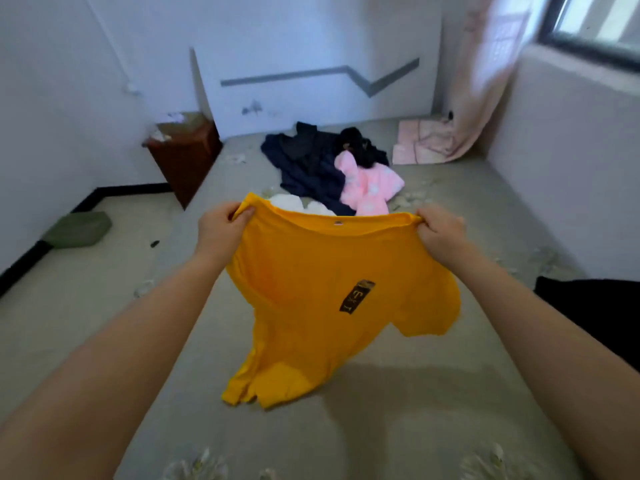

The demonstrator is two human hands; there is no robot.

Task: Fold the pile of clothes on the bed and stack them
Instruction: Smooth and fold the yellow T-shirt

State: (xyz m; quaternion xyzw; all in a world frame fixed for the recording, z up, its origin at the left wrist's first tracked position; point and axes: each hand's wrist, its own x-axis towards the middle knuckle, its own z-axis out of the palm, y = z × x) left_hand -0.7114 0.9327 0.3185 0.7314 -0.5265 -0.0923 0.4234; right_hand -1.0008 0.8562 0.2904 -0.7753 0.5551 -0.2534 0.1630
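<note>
A yellow T-shirt [311, 271] with a small dark patch on its chest hangs spread out above the grey bed [398, 410]. My left hand [221, 230] pinches its left shoulder and my right hand [438, 232] pinches its right shoulder. The shirt's hem trails down onto the mattress. Beyond it lies the pile: a dark navy garment [308, 168], a black garment [360, 147], a pink fleece piece with pale dots [370, 188] and something white [294, 204], partly hidden by the shirt.
A brown bedside cabinet [187, 157] stands left of the bed. A green cushion [79, 228] lies on the floor at left. Folded pink cloth [422, 143] and a curtain [485, 81] are at the far right. A black item [595, 306] sits at the right edge.
</note>
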